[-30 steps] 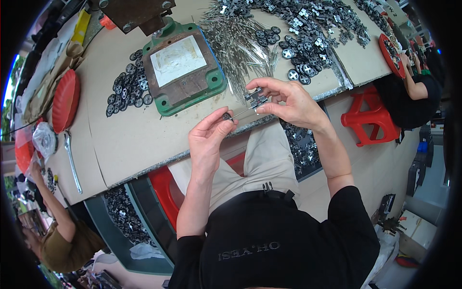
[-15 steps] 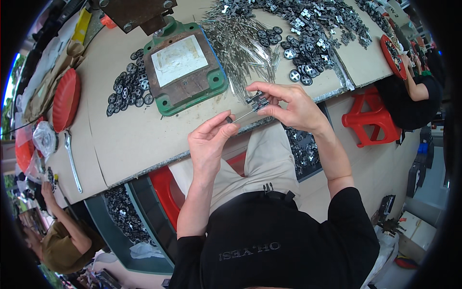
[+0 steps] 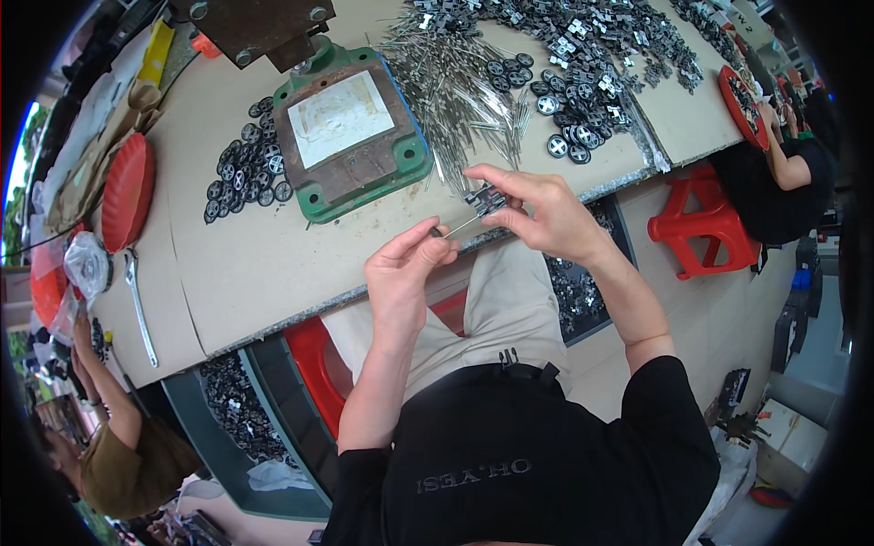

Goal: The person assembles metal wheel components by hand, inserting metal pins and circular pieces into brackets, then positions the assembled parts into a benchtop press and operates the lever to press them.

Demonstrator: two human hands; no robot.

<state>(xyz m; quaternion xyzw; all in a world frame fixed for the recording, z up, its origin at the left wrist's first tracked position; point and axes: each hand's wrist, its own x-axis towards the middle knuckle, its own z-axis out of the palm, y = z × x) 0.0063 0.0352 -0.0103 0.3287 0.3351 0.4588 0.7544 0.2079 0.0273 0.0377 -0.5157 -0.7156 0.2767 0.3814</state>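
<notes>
In front of the bench edge my left hand (image 3: 401,273) is closed, pinching a small dark wheel (image 3: 436,233) between thumb and forefinger. A thin metal rod (image 3: 462,227) runs from that wheel toward a small black plastic bracket (image 3: 487,199). The bracket sits in the fingertips of my right hand (image 3: 551,214), which is closed round it. Whether the rod's far end is inside the bracket is too small to tell. Beyond my hands lies a heap of loose metal rods (image 3: 455,100). Black wheels (image 3: 574,127) lie to the right of the rods.
A green press base (image 3: 355,196) stands left of the rods, with more wheels (image 3: 241,173) beside it. Black brackets (image 3: 592,45) are heaped at the back. A wrench (image 3: 139,309) and red dish (image 3: 128,193) lie left. Co-workers sit either side; a red stool (image 3: 696,223) stands right.
Both my hands have shifted slightly, the left one to the right and the right one a little down, keeping their hold. The left co-worker's arm has moved up and inward.
</notes>
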